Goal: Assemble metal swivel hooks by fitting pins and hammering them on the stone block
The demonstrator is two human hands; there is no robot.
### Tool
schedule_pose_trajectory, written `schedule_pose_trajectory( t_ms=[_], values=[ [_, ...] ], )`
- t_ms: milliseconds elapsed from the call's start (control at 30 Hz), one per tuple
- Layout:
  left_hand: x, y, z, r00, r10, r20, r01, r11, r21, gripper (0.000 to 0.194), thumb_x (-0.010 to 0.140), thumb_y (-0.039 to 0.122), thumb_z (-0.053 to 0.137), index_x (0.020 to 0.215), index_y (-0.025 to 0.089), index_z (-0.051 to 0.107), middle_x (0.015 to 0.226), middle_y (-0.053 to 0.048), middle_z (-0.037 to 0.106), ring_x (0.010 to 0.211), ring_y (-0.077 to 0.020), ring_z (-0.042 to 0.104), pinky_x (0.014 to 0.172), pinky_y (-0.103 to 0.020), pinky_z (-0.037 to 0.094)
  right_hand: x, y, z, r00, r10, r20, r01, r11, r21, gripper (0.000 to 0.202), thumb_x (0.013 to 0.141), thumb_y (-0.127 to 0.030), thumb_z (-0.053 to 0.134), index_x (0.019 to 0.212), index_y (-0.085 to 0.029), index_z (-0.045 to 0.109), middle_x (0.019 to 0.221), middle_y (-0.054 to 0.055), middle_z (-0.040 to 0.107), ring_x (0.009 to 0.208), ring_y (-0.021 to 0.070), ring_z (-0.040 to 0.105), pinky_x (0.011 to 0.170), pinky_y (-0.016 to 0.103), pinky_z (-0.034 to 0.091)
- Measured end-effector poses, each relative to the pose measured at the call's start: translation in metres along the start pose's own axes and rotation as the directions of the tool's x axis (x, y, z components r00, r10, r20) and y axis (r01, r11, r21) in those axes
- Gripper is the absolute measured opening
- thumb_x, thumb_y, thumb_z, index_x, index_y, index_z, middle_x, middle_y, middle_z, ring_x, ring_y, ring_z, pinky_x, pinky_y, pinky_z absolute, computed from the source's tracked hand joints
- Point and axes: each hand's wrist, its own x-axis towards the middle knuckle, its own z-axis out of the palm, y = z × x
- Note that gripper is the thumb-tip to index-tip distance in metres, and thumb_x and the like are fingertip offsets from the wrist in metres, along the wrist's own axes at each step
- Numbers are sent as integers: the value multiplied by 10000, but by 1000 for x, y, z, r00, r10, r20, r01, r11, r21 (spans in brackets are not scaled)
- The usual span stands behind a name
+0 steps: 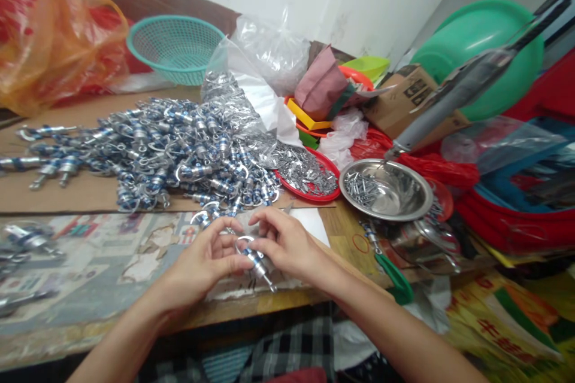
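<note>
Metal fitting (259,267): between both hands
Left hand (207,255): curled, gripping it
Right hand (286,243): nearly closed, probably pinching its hook
Heap (179,146): similar fittings, seemingly done
Red tray (315,197): flat parts (305,170) left over

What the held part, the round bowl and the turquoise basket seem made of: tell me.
Held part: apparently shiny metal, from its silvery gleam; blue areas unclear.
Round bowl: probably stainless steel, polished, with bright reflections.
Turquoise basket: likely smooth plastic, evenly coloured, moulded-looking mesh.
</note>
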Motion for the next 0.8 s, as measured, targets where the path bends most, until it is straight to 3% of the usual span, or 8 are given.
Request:
schedule_pose_trajectory(
  t_ms=[100, 167, 267, 367, 533, 667, 733, 800],
  values=[
    [-1, 0, 1, 1000, 3, -25, -3, 1000, 16, 416, 614, 147, 730, 884, 223, 424, 729, 38, 643, 681, -155, 645, 647, -291, 467, -9, 12, -17, 974, 46, -223, -46, 999, 7, 94, 782, -231, 590, 863, -185, 579, 783, -3, 570, 689, 117, 537, 619, 230, 433],
    [-3, 0, 1, 999, 6, -35, -5, 1000, 26, 421, 612, 142, 729, 887, 222, 420, 734, 39, 636, 675, -151, 642, 643, -290, 466, -22, 26, -36, 936, 99, -339, -150, 981, -126, 138, 795, -247, 563, 914, -181, 585, 883, 33, 599, 746, 140, 559, 657, 260, 445],
    [-3, 0, 2, 999, 8, -31, -7, 1000, 24, 410, 627, 140, 719, 890, 220, 416, 748, 30, 642, 678, -148, 642, 643, -290, 467, -46, 47, -60, 961, 229, -154, -273, 873, -404, 292, 782, -309, 589, 1045, -181, 589, 938, 59, 616, 793, 183, 579, 689, 305, 446],
    [-3, 0, 1, 1000, 5, -15, -4, 1000, 19, 399, 645, 142, 710, 896, 220, 409, 753, 20, 655, 678, -146, 644, 642, -286, 469, -62, 51, -68, 952, 306, -12, -268, 812, -518, 231, 854, -320, 497, 985, -168, 612, 875, 63, 629, 796, 202, 595, 694, 325, 449],
    [-2, -2, 0, 999, 15, -31, -14, 999, 34, 408, 640, 165, 727, 902, 216, 418, 751, 25, 645, 676, -141, 636, 629, -269, 466, -67, 16, -69, 980, 129, -152, -191, 829, -526, 185, 856, -269, 510, 1009, -175, 554, 936, 68, 634, 833, 199, 611, 713, 320, 484],
    [-2, -4, 1, 999, -3, -51, 5, 999, 33, 432, 623, 181, 736, 904, 220, 410, 751, 27, 655, 688, -151, 644, 640, -276, 475, -75, -15, -67, 969, -148, -199, 21, 847, -530, 353, 853, -171, 526, 1201, -218, 493, 1086, 69, 631, 953, 187, 615, 804, 294, 499],
    [-2, -4, 2, 998, -2, -60, 4, 999, 33, 437, 616, 173, 737, 900, 220, 409, 749, 28, 660, 689, -147, 644, 644, -269, 476, -83, -20, -62, 941, -293, -172, 155, 821, -550, 480, 846, -90, 509, 1298, -228, 429, 1110, 73, 626, 973, 175, 614, 814, 266, 502],
    [-2, -4, 2, 999, 8, -53, -6, 999, 37, 429, 611, 165, 736, 882, 218, 408, 737, 32, 660, 675, -137, 639, 640, -259, 473, -90, -19, -56, 952, -299, -63, 209, 787, -581, 544, 846, -49, 466, 1354, -222, 375, 1072, 78, 639, 919, 175, 634, 755, 258, 526]
  ],
)
